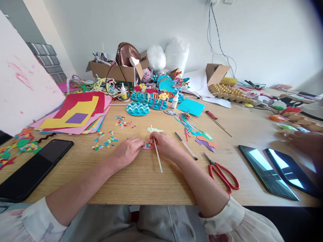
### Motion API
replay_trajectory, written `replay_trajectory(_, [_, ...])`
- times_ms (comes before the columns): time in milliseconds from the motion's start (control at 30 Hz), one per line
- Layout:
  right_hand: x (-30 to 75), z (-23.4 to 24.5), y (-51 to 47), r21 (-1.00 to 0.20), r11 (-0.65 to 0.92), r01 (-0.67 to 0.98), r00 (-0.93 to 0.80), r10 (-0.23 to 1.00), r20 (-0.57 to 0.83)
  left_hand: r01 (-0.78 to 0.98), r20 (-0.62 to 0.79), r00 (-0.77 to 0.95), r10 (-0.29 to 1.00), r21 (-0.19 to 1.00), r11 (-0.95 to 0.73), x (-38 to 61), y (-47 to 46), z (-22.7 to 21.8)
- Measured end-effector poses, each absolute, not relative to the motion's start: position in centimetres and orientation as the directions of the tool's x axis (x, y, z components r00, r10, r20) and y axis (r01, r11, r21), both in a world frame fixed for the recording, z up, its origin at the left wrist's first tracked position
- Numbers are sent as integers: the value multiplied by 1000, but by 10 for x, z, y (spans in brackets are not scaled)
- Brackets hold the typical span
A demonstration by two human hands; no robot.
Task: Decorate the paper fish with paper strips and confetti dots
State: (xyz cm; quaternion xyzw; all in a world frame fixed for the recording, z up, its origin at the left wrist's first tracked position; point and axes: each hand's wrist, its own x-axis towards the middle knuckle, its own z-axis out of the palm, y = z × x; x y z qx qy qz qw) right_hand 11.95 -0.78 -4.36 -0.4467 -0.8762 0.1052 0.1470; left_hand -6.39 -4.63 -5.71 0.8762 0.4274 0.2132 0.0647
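Observation:
A small pink paper cutout point(148, 145) with colored dots lies on the table between my hands. My left hand point(130, 150) rests at its left end, fingers closed over the edge. In my right hand point(163, 144) a thin pale stick point(158, 157) is pinched, slanting down toward me with a bluish lower tip. The stick's upper end reaches a light green fish cutout point(154, 129) in the view, just beyond my fingers. Left of my hands are loose paper dots point(109, 143). A pen point(186, 145) lies to the right of my right hand.
Red-handled scissors point(223, 171) and two phones point(267, 173) lie on the right, near another person's hand point(305, 143). Another phone point(35, 168) is at left. Colored paper sheets point(75, 112), glue bottles point(174, 101), wavy blue paper pieces point(138, 109) and a cardboard box point(123, 72) stand farther back.

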Motion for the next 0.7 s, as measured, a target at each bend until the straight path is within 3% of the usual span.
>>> replay_trajectory(300, [118,-35,-10,-368,568,736,-541,821,184,723,331,545,771,280,-631,-66,-46,-59])
replay_trajectory(400, [121,-29,-11,-446,548,708,-496,835,239,720,344,537,771,289,-631,-66,-46,-60])
replay_trajectory(533, [128,-25,-12,-625,565,539,-386,825,413,723,348,529,774,293,-625,-66,-46,-60])
replay_trajectory(700, [133,-23,-16,-709,538,455,-323,842,432,726,337,523,783,306,-616,-66,-48,-57])
